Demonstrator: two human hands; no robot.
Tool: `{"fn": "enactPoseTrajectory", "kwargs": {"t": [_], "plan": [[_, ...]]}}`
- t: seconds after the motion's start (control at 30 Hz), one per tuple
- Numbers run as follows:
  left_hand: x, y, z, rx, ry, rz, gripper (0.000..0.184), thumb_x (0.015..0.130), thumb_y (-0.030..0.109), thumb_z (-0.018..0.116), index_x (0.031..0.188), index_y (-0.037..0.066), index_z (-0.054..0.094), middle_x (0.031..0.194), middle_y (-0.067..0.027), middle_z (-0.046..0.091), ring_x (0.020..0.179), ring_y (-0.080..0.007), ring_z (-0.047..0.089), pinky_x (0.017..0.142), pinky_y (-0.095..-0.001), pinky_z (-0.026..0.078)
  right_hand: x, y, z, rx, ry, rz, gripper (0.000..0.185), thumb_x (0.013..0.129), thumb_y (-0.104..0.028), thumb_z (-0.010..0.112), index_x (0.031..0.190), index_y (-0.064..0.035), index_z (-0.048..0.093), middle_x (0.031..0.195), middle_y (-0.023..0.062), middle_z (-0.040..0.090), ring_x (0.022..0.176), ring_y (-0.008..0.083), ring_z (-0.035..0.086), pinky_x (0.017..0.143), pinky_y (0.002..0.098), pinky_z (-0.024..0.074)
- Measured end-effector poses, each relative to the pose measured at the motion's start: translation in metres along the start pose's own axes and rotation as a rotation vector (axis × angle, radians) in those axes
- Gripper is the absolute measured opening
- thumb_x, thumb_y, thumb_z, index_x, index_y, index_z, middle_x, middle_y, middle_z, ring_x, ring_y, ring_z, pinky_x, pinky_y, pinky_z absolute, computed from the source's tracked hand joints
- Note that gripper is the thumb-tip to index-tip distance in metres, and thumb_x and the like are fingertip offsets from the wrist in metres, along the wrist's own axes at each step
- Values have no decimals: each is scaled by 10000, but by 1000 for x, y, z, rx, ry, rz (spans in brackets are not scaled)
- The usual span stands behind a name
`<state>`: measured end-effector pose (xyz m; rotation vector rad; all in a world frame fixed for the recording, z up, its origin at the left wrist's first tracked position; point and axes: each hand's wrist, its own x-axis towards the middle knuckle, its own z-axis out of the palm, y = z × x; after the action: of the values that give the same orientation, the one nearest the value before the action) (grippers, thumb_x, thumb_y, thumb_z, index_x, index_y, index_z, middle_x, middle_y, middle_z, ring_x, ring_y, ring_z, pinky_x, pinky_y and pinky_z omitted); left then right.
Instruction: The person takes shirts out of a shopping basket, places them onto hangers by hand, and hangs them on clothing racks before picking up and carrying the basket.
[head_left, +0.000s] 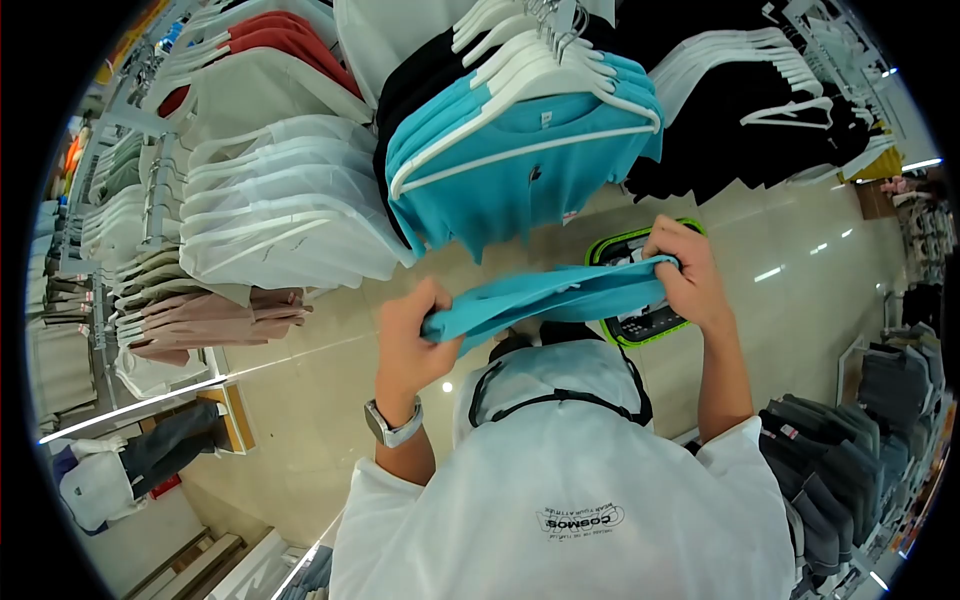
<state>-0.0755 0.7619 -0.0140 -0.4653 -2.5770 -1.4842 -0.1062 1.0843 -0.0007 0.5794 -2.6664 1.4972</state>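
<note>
A turquoise garment (pixel 560 295) is stretched between my two hands in front of my chest, folded into a long narrow band. My left hand (pixel 410 335) is closed round its left end, with a watch (pixel 393 424) on that wrist. Its right end is gripped in my right hand (pixel 690 265), the fingers curled over the edge. Beyond the cloth, turquoise shirts (pixel 520 165) hang on white hangers. Below the right hand, a basket with a bright green rim (pixel 638 342) is partly hidden by the garment.
White tops (pixel 280 215) hang at the left, with pinkish garments (pixel 215 325) below them. Black clothes (pixel 710 140) hang at the upper right. Dark grey garments (pixel 825 470) are at the lower right. A dressed mannequin (pixel 110 485) stands at the lower left.
</note>
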Motion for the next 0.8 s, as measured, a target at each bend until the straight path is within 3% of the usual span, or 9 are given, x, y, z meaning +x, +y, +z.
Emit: {"fn": "enactPoseTrajectory", "kwargs": {"t": [0.17, 0.3, 0.4, 0.43, 0.53, 0.63, 0.8], "plan": [[14, -2, -2, 66, -8, -49, 181, 659, 58, 623, 587, 30, 459, 497, -114, 374, 418, -244, 340, 414, -308, 280, 28, 21, -17, 236, -209, 173, 134, 688, -92, 428, 701, 37, 465, 610, 77, 384, 559, 154, 358, 514, 290, 316], [37, 20, 18, 114, 117, -119, 163, 715, 63, 611, 615, 19, 490, 497, -114, 379, 411, -232, 336, 414, -304, 277, 61, 48, -30, 273, -419, 168, 96, 710, -97, 493, 710, -1, 482, 642, 37, 408, 578, 106, 387, 534, 245, 324], [51, 30, 34, 105, 221, -179, 161, 753, 77, 608, 640, 15, 510, 503, -113, 389, 413, -224, 339, 416, -303, 281, 96, 44, -27, 166, -35, -95, 129, 709, -61, 626, 769, -20, 520, 668, 49, 424, 613, 125, 408, 563, 252, 351], [55, 32, 41, 121, 251, -210, 164, 764, 85, 607, 648, 14, 515, 505, -112, 392, 414, -222, 340, 417, -303, 283, 111, 47, -24, 49, 108, -165, 249, 670, -65, 734, 826, -44, 540, 712, 37, 448, 639, 128, 416, 589, 251, 370], [61, 27, 58, 138, 308, -238, 176, 789, 102, 604, 664, 11, 520, 508, -114, 398, 418, -222, 343, 418, -305, 287, 153, 51, -12, -181, 359, -322, 283, 666, -38, 726, 885, -47, 546, 837, 71, 515, 731, 219, 543, 677, 315, 473], [65, 28, 66, 129, 334, -306, 177, 798, 105, 600, 671, 11, 520, 511, -121, 402, 421, -226, 348, 419, -310, 290, 180, 57, 3, -211, 351, -372, 304, 667, 20, 691, 924, -45, 542, 902, 87, 523, 794, 254, 574, 726, 343, 499], [66, 20, 62, 159, 377, -358, 154, 809, 109, 592, 704, 17, 527, 516, -140, 420, 422, -252, 375, 423, -323, 301, 197, 73, -6, -172, 241, -475, 314, 643, 43, 668, 920, -27, 538, 908, 99, 533, 781, 257, 564, 678, 319, 499]]}}
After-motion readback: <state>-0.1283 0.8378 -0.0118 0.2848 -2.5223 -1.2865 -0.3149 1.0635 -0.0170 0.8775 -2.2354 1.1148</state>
